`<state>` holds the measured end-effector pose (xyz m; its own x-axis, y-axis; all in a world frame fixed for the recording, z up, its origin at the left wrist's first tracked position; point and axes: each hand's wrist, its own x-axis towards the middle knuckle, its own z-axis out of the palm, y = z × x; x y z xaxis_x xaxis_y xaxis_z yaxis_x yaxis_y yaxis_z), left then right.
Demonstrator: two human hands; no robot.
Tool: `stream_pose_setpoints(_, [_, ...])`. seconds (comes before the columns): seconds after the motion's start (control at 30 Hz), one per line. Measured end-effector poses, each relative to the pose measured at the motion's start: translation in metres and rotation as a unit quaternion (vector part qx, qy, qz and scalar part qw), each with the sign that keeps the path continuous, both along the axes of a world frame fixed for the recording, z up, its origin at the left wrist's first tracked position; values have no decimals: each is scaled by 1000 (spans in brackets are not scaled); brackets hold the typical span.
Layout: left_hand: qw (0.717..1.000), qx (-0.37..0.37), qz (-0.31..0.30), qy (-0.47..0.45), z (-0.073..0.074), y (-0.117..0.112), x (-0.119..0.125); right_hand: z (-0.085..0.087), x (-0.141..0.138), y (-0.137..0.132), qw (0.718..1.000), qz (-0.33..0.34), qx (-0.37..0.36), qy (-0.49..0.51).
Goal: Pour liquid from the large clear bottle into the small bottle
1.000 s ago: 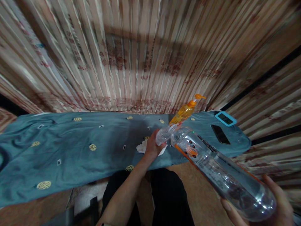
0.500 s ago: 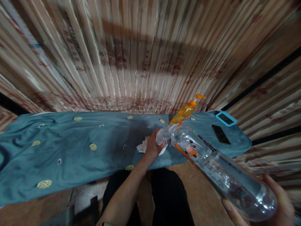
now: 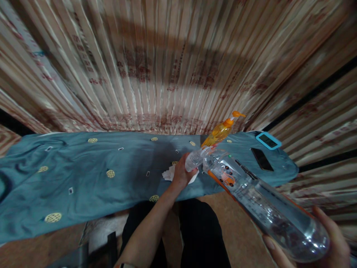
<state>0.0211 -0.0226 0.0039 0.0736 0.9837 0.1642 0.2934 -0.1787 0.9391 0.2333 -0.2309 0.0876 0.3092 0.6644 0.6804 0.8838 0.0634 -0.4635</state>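
Note:
My right hand grips the base of a large clear plastic bottle that slants up and away toward the table. A smaller clear container sits at the bottle's mouth, and my left hand is closed around it. A crumpled white tissue lies under and beside my left hand on the blue cloth. An orange pump bottle stands just behind the two clear containers.
The blue cloth with round yellow motifs covers a long table. A black phone and a device with a light-blue frame lie at the table's right end. A pleated curtain hangs behind. My dark-trousered legs are below.
The view has shifted very slightly; both hands and the bottles keep the same places.

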Motion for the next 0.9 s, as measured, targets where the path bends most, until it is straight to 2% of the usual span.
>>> stream_pose_setpoints(0.7, [1000,7,0,-7,0,1,0,-1,-4,1,1000,-8,-18,24])
stream_pose_setpoints(0.9, [1000,18,2,-18,-1,0,0,-1,-6,2,1000,-14,-2,-14])
